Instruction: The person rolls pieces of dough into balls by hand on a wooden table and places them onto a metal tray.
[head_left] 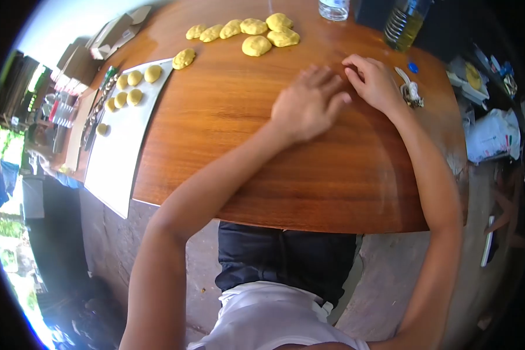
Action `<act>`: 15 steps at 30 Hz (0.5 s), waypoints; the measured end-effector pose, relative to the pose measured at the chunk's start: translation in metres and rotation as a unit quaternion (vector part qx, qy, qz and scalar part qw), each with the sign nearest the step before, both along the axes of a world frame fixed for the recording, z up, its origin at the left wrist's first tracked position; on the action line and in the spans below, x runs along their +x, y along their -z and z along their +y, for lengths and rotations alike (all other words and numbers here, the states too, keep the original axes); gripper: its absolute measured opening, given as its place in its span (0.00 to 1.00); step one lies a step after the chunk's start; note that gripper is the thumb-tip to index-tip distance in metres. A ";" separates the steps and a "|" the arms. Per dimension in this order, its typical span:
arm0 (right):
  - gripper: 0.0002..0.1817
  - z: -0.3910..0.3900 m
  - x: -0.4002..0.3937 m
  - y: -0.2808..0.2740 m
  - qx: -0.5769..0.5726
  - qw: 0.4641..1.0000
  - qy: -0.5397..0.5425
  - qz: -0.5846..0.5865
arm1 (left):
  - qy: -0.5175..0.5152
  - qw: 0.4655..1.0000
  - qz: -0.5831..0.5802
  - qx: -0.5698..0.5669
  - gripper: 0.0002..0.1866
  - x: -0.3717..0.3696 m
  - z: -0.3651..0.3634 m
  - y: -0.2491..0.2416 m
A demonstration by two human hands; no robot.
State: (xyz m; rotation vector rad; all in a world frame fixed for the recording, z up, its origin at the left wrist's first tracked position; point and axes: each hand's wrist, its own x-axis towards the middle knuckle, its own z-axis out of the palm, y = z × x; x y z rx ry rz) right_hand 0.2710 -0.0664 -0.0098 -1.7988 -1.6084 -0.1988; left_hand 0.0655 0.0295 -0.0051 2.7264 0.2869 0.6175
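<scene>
My left hand (312,105) is over the middle of the wooden table (227,140), palm down. Its fingers are stretched out and slightly blurred, with the thumb apart, and no object shows in it. Just to its right is my right hand (372,83), fingers loosely bent, a gap between thumb and forefinger, nothing visible in the gap. Beyond the hands lie several yellow dough pieces (254,26) in a loose row. One more dough lump (184,59) sits beside the white tray (122,157), which bears several small round dough balls (135,97).
At the table's far edge stand a clear bottle (333,9) and a bottle of yellowish liquid (403,26). A blue cap (413,67) and a crumpled wrapper (411,92) lie right of my right hand. Cardboard boxes (114,35) stand far left; a plastic bag (493,135) is at right.
</scene>
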 end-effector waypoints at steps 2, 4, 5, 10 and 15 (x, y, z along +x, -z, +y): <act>0.07 0.002 -0.001 0.002 0.004 1.000 -0.010 0.008 | 0.068 0.997 -0.001 -0.044 0.27 -0.038 -0.025 -0.005; 0.07 0.001 0.000 0.005 0.010 1.000 0.002 0.014 | 0.118 0.989 0.021 -0.086 0.22 -0.098 -0.041 -0.015; 0.07 0.001 0.000 0.005 0.010 1.000 -0.004 0.021 | 0.095 0.991 0.052 -0.081 0.22 -0.127 -0.048 -0.024; 0.07 0.002 0.005 0.008 -0.007 0.999 -0.002 0.032 | -0.066 0.994 0.087 0.006 0.20 -0.210 -0.006 -0.008; 0.07 0.003 0.001 0.005 0.005 1.000 0.006 0.006 | -0.089 0.995 -0.001 0.055 0.19 -0.121 0.034 -0.008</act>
